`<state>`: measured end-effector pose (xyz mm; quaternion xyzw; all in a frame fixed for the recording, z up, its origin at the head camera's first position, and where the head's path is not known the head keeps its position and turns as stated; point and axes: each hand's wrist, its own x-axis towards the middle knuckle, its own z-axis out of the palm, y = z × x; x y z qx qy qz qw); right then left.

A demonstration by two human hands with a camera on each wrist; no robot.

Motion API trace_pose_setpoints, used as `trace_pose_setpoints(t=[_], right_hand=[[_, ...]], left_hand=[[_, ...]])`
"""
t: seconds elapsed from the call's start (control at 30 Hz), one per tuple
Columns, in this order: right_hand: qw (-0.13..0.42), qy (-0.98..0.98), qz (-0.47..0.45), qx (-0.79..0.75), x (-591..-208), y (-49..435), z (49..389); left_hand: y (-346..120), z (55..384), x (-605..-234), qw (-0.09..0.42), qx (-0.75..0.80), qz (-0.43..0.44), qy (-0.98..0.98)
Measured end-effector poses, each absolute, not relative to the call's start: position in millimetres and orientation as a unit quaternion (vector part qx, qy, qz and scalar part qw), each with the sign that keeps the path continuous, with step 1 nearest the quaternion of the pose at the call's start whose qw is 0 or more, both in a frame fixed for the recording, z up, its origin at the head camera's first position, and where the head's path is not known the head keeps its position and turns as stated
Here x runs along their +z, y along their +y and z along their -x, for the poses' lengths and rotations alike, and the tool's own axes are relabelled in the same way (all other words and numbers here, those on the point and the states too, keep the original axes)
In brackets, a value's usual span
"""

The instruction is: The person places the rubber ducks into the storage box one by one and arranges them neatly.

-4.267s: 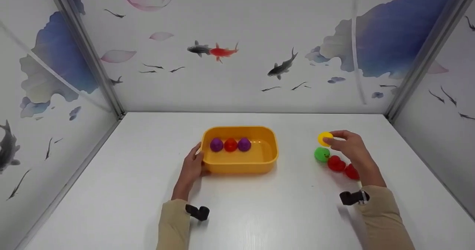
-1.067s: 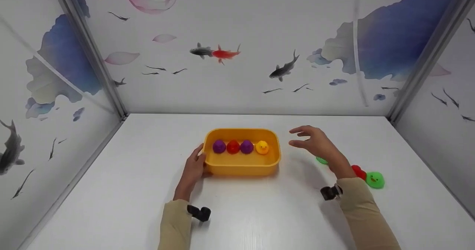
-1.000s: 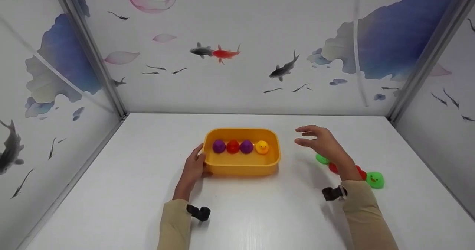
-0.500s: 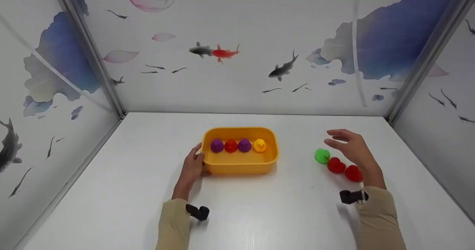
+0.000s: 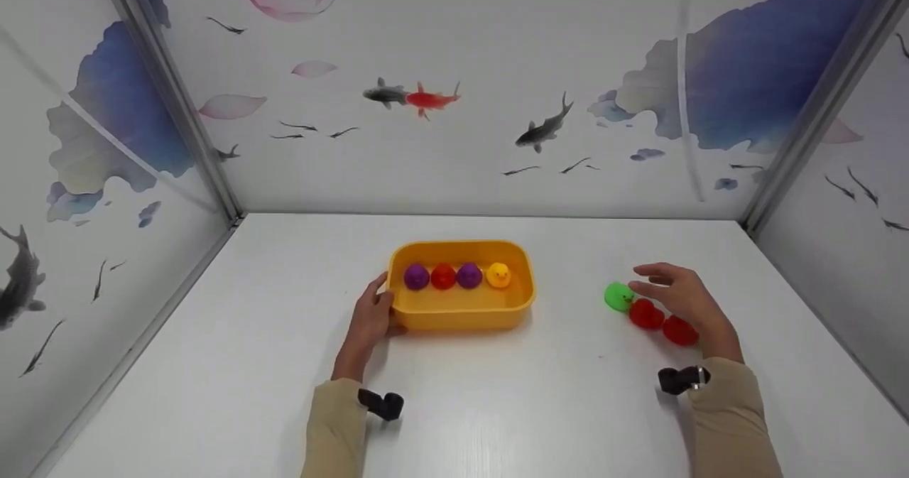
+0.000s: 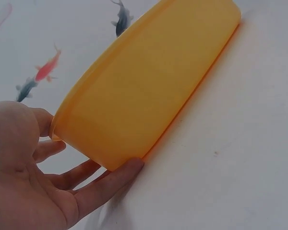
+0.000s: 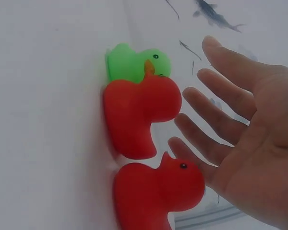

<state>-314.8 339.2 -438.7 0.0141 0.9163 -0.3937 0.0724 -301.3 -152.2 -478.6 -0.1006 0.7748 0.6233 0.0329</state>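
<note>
My left hand holds the left end of a yellow plastic tub, its fingers at the rim and lower edge in the left wrist view. Inside the tub, a purple duck, a red duck, another purple duck and a yellow rubber duck sit in a row. To the right, my right hand hovers with fingers spread beside a green duck and a red rubber duck. Nearer the wrist is a second red duck. Nothing is in that hand.
The white table is enclosed by printed panels at the back and sides, with metal posts at the corners. A black wrist camera is strapped at each cuff.
Earlier my right hand held the yellow duck, which now sits in the tub. That hand, empty, has moved back right and down towards the ducks. The green duck near the wrist is now hidden.
</note>
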Motion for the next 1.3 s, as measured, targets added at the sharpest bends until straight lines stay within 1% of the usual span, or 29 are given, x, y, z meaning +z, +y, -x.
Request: trace_pose_setpoints(t=[0.3,0.47,0.8,1.1,1.3], right_hand=[[0.123,0.920,-0.012,-0.372,-445.7,354.1,311.8],[0.135,0.920,-0.008,-0.369,-450.2,356.7,310.3],[0.141,0.921,-0.027,-0.363,-450.3,355.7,309.9],[0.136,0.917,-0.052,-0.371,-443.8,353.9,310.2],[0.116,0.916,-0.036,-0.382,-430.4,349.6,307.3]], left_hand=[[-153.4,301.3,-477.6,0.033,0.633,0.097,0.768],[-152.8,302.2,-478.1,0.037,0.632,0.102,0.767],[-152.9,303.0,-477.2,0.041,0.637,0.105,0.762],[-153.6,302.5,-477.2,0.037,0.632,0.103,0.767],[-152.2,302.9,-478.7,0.036,0.632,0.102,0.768]])
